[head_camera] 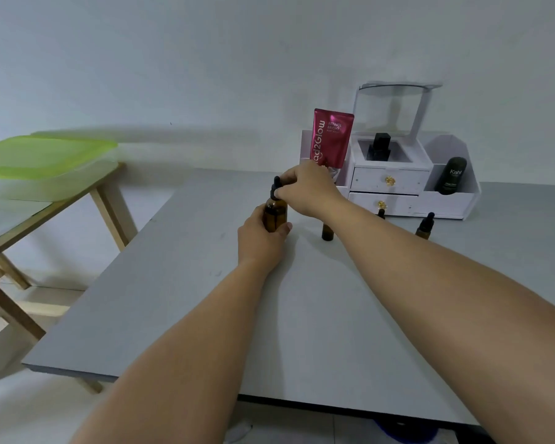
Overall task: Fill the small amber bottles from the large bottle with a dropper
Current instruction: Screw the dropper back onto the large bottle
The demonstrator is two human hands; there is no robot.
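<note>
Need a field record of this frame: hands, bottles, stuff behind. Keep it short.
left hand: grips large amber bottle, upright on grey table
right hand: pinches black dropper cap on that bottle's neck
small amber bottle: standing, top hidden by the right forearm
capped small bottle: standing further right, untouched
third cap: peeks over the forearm, body hidden
behind: white organizer, pink pouch
liquid levels: cannot tell

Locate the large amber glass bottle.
Head view: the large amber glass bottle stands on the grey table, left of a small amber bottle, gripped by the left hand; the right hand pinches its black dropper cap.
</note>
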